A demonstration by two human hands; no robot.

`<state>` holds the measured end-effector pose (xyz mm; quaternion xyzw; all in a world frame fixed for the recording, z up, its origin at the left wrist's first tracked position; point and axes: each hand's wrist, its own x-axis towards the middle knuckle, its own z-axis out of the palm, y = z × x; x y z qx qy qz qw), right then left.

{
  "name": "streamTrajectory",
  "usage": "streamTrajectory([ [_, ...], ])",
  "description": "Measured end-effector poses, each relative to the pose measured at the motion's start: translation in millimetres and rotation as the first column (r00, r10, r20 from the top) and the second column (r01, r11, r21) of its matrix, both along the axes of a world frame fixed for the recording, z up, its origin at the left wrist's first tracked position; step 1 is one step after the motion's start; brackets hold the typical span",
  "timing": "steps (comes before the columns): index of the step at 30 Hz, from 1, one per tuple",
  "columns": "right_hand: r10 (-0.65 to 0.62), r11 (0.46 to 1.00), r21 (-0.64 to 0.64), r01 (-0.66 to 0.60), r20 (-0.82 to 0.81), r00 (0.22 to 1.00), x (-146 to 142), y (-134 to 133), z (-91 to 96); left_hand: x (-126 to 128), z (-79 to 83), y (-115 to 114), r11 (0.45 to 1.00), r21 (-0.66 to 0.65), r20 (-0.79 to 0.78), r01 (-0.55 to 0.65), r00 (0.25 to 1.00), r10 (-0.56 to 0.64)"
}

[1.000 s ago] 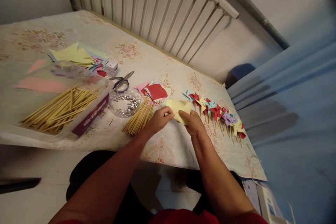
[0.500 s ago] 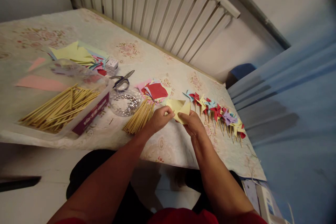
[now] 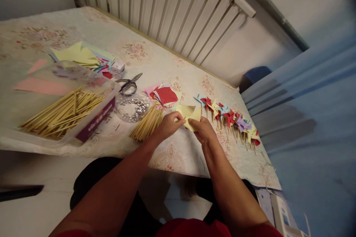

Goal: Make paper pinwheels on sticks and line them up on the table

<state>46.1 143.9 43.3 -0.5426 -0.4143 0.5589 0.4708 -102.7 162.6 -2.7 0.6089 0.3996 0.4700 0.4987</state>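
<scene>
Between my hands is a yellow sheet of paper [image 3: 185,111] with curved, folded-in corners, held above the table's front part. My left hand [image 3: 171,123] pinches its near left corner between thumb and finger. My right hand [image 3: 202,127] grips the paper's right side, thumb on top and the other fingers underneath. A bundle of thin wooden sticks [image 3: 145,124] lies just left of my left hand. Behind it sits a stack of coloured paper squares [image 3: 166,95], a red one on top. Several finished paper pinwheels [image 3: 229,118] on sticks lie in a row to the right.
A clear plastic box [image 3: 111,109] of wooden sticks stands at the left. Beside it are a round dish of small metal pieces [image 3: 133,109], scissors [image 3: 130,84], a small white box [image 3: 118,66] and yellow paper [image 3: 75,54]. A blue curtain [image 3: 311,126] hangs at the right.
Almost nothing differs. Both hands keep the yellow paper in nearly the same place, and the view has shifted very slightly.
</scene>
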Motion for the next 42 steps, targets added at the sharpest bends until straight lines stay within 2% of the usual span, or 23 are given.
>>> streamTrajectory([
  [12,0.005,1.000,-0.003,-0.005,0.046,0.999,-1.6,-1.7,0.2,0.3,6.2,-1.6,0.999,-0.012,-0.067,-0.044,0.997,0.043],
  [24,-0.007,1.000,0.001,0.007,-0.001,1.000,-4.3,-0.4,-4.9,1.9,1.0,0.1,0.999,0.010,-0.104,-0.052,0.993,0.053],
  [35,-0.109,0.994,0.016,0.108,0.104,0.989,-4.3,2.1,-16.2,3.1,-0.6,-1.0,0.997,0.039,-0.123,-0.064,0.990,0.068],
  [38,-0.162,0.987,0.042,0.158,0.117,0.980,-3.0,4.4,-21.2,4.9,-0.9,-2.6,0.998,-0.025,-0.044,-0.066,0.997,0.065],
  [40,-0.192,0.981,0.057,0.188,0.087,0.977,-3.3,6.0,-22.6,7.2,-1.4,-3.1,0.989,-0.137,0.133,-0.050,0.989,0.068],
  [42,-0.226,0.972,0.072,0.222,0.050,0.973,-5.0,7.2,-22.3,10.0,-2.3,-2.6,0.961,-0.274,0.362,-0.024,0.924,0.127],
])
